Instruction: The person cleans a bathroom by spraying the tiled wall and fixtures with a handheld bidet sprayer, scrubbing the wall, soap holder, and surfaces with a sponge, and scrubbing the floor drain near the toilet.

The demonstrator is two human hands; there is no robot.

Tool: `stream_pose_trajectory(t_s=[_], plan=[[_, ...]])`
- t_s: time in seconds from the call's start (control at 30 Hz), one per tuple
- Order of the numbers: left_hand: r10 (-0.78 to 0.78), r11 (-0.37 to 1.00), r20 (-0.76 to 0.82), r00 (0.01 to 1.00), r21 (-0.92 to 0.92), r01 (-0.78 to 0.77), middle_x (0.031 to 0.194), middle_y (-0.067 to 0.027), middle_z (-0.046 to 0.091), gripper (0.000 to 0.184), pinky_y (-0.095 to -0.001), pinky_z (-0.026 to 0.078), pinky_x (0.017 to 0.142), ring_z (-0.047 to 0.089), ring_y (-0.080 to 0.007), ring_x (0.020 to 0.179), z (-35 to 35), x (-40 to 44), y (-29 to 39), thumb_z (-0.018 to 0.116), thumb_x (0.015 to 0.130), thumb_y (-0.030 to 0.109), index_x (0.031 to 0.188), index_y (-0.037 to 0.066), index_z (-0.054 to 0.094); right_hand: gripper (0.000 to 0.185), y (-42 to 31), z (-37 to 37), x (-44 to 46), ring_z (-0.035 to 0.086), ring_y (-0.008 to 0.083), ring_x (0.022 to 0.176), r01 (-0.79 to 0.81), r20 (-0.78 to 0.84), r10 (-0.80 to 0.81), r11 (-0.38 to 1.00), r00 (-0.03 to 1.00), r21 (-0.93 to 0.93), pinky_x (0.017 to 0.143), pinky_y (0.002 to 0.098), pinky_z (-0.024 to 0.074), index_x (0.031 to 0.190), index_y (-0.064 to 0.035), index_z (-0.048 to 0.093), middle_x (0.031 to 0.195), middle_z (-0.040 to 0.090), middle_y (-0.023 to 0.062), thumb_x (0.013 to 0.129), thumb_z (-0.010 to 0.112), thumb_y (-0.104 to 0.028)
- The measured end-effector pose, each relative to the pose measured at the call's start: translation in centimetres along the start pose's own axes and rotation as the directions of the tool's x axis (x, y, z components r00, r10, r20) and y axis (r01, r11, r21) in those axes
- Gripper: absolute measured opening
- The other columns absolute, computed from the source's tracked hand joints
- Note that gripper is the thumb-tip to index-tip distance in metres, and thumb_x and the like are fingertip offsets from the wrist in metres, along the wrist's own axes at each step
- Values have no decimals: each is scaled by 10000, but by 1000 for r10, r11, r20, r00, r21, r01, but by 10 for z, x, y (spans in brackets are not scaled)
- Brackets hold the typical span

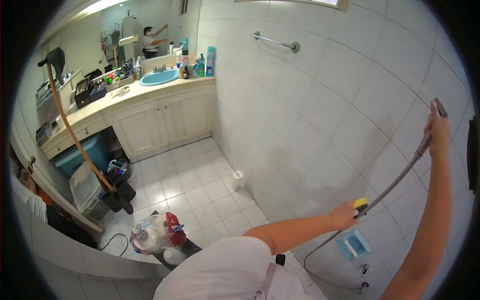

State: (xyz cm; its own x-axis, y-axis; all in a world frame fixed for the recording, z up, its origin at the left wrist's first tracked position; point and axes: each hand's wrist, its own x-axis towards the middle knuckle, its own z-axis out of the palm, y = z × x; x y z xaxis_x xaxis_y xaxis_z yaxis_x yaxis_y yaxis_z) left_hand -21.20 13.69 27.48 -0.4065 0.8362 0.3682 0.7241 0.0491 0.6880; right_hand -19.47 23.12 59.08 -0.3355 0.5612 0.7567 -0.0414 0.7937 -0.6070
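At the right of the head view, my right hand is raised and closed around the handle of a grey handheld shower head. Its metal hose runs down from there, past my left hand, to the wall fitting low on the right. My left hand is closed on a yellow sponge with a dark scouring side, near the tiled wall. The hose crosses right by these fingers; whether they also grip it I cannot tell. Below is a blue recessed soap dish with a white bar across it.
A towel bar is fixed to the wall. A vanity with a blue sink and several bottles stands at the back. On the left are a long wooden handle, bins and a bag of supplies. A white container stands by the wall.
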Motion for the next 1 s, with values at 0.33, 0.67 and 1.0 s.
stream_pose_trajectory(t_s=[0.33,0.67,1.0], plan=[[141,986,114,983,-101,-130,1013,-203,399,251,-400,383,781,441,-347,927,47,25,26,611,705,320,872,133,602,323,50,-142,-6,380,107,463,-136,-267,126,990,955,-21,425,249,336,693,-55,488,523,393,14,779,537,-362],[41,991,43,998,-129,-35,990,-165,425,194,-373,421,760,499,-318,856,35,14,-10,604,706,304,795,132,615,306,60,-179,-30,390,111,425,-283,-382,201,944,902,-172,403,253,336,676,-35,478,508,406,14,778,544,-316],[-154,984,116,981,-66,163,1039,-171,387,244,-345,428,766,517,-319,834,36,-6,-69,596,722,316,850,109,612,330,10,-58,-40,348,117,439,-190,43,190,982,981,-20,428,263,292,580,-57,424,481,386,16,785,519,-297]])
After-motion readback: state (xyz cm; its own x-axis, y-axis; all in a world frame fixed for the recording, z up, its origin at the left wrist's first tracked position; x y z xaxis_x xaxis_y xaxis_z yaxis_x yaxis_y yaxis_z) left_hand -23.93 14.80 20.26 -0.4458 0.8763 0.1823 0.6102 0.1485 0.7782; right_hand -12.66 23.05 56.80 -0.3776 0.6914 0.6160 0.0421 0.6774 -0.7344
